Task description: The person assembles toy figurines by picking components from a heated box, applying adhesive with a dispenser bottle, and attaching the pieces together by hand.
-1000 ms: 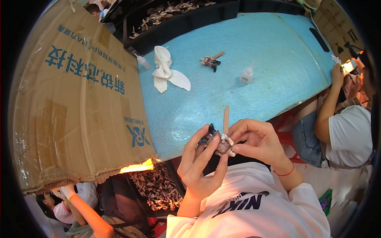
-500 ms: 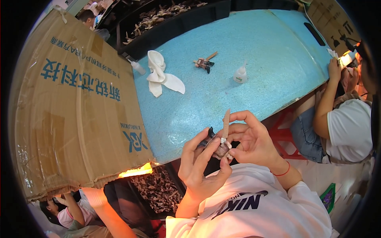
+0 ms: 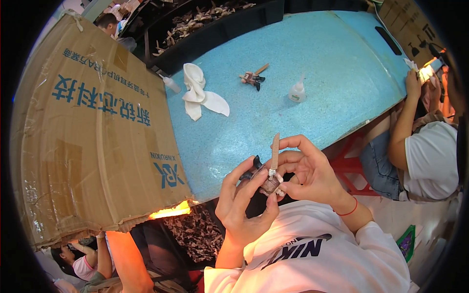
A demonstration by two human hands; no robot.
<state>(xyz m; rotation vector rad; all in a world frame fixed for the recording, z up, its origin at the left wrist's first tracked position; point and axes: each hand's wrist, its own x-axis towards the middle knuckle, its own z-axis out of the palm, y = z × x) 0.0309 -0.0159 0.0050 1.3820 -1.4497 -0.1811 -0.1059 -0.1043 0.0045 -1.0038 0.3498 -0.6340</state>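
A small toy figure [image 3: 269,184] with dark boots and a long brownish blade-like piece [image 3: 275,152] is held close to my body, over the table's near edge. My left hand [image 3: 243,200] grips its body and leg side between thumb and fingers. On the other side, my right hand [image 3: 312,173] pinches the figure near its pale arm end, with the index finger curled beside the blade. My fingers hide part of the figure. A similar figure [image 3: 252,79] lies farther off on the blue table [image 3: 234,117].
A white cloth [image 3: 197,93] and a small white bottle [image 3: 170,84] lie at the left; another squeeze bottle [image 3: 297,91] stands toward the right. A large carton [image 3: 93,146] borders the left side. Black bins [image 3: 220,27] of parts stand behind. A co-worker [image 3: 430,158] sits at right.
The figure and both hands have shifted slightly left, and the blade stands a little more upright. My left thumb has moved slightly. Both hands keep their hold.
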